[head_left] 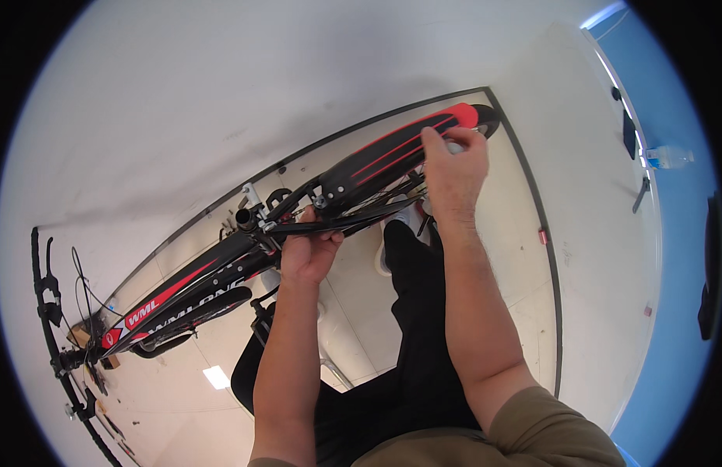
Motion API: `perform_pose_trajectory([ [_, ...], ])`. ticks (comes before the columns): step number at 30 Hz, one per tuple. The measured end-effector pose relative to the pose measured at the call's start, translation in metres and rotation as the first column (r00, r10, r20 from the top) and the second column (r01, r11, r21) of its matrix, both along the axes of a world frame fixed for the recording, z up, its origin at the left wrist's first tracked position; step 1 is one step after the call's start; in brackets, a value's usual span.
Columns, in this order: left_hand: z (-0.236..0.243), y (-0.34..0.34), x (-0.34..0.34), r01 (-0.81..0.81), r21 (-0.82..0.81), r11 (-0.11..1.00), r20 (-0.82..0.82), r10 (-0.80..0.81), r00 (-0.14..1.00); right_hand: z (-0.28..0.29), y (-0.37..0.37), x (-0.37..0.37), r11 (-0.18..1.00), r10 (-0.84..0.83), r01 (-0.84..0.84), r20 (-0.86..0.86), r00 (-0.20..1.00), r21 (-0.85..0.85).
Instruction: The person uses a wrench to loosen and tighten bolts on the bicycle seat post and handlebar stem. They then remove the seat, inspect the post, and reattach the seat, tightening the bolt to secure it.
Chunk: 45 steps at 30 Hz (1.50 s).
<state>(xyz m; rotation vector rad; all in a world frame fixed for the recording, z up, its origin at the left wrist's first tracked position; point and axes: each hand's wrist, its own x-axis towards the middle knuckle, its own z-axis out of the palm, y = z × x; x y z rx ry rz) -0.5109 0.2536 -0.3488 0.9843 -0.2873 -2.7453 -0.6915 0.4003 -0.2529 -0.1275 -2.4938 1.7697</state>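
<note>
A black and red bicycle [213, 268] stretches from the lower left to the upper right, its open round seat tube end [245, 218] near the middle. My left hand [308, 253] is curled around a black frame tube [314, 227] just right of that seat tube, with some fingers hidden behind it. Over the rear wheel lies a long black mudguard [396, 152] with red stripes and a red tip. My right hand [458, 167] is beside its tip end, thumb and fingers drawn together. Something small and whitish shows between them, too little to name.
The handlebar [53, 342] with its cables stands at the far left, and small items lie on the floor below it. My legs [415, 311] are close to the bicycle. At the right, a clear bottle [670, 157] is next to a dark flat object [629, 135] on a pale edge.
</note>
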Motion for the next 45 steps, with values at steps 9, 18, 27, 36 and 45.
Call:
perform_pose_trajectory([
  [9, -0.007, -0.005, 0.002, 0.017, 0.021, 1.000, -0.019, -0.017, 1.000, -0.011, -0.003, 0.016, 0.901, 0.006, 0.166, 0.395, 0.919, -0.400],
  [18, 0.000, -0.004, 0.001, 0.015, 0.049, 0.999, 0.032, -0.016, 0.999, 0.004, -0.003, 0.017, 0.833, 0.207, -0.016, 0.285, 0.936, -0.553],
  [27, 0.018, 0.027, 0.035, -0.101, -0.069, 0.992, 0.283, 0.116, 0.952, -0.002, 0.001, 0.007, 0.860, 0.231, -0.085, 0.236, 0.944, -0.503],
  [36, 0.027, 0.087, 0.102, 0.066, -0.083, 0.994, 0.241, -0.044, 0.970, 0.029, 0.002, 0.011, 0.856, 0.245, -0.196, 0.043, 0.968, -0.478],
  [45, 0.082, 0.116, 0.138, 0.079, -0.202, 0.976, 0.216, -0.034, 0.976, 0.113, 0.021, 0.040, 0.874, 0.357, -0.343, -0.026, 0.934, -0.344],
])
